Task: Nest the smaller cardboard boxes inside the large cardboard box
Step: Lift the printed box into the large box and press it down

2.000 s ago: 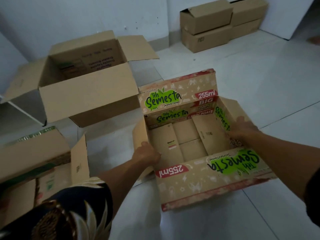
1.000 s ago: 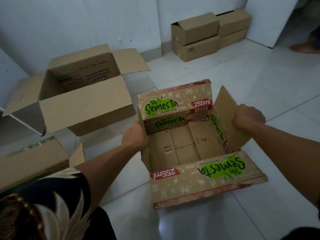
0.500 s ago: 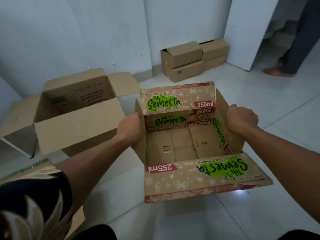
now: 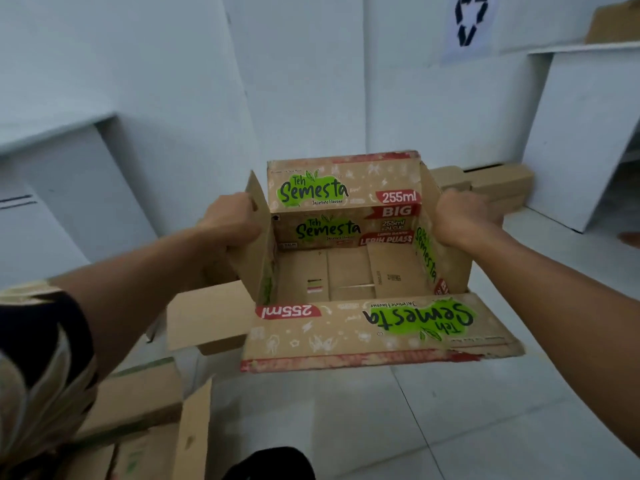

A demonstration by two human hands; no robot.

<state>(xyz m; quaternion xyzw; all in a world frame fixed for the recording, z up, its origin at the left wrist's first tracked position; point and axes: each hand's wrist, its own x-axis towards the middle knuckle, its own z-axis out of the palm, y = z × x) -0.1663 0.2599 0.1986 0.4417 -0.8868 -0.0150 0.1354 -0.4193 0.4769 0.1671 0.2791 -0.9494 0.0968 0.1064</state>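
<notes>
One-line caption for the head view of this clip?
Both hands, left and right, hold an open, empty printed brown cardboard tea box by its side flaps above the white tiled floor.

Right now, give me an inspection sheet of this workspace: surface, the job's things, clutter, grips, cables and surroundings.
Surface: pale tiled floor, bare in front of the person.
Job's things: open brown printed Teh Semesta cardboard box, held up off the floor, empty inside, near flap folded out toward the camera. Plain brown cardboard box partly hidden behind it, low on the left; whether that is the large one cannot be told.
Clutter: another brown cardboard box with a raised flap at bottom left.
Grips: left hand closed on the left side flap; right hand closed on the right side flap.
Cables: nothing seen.
Surroundings: white wall, sheet with a dark arrow symbol, stacked brown boxes by the wall.
</notes>
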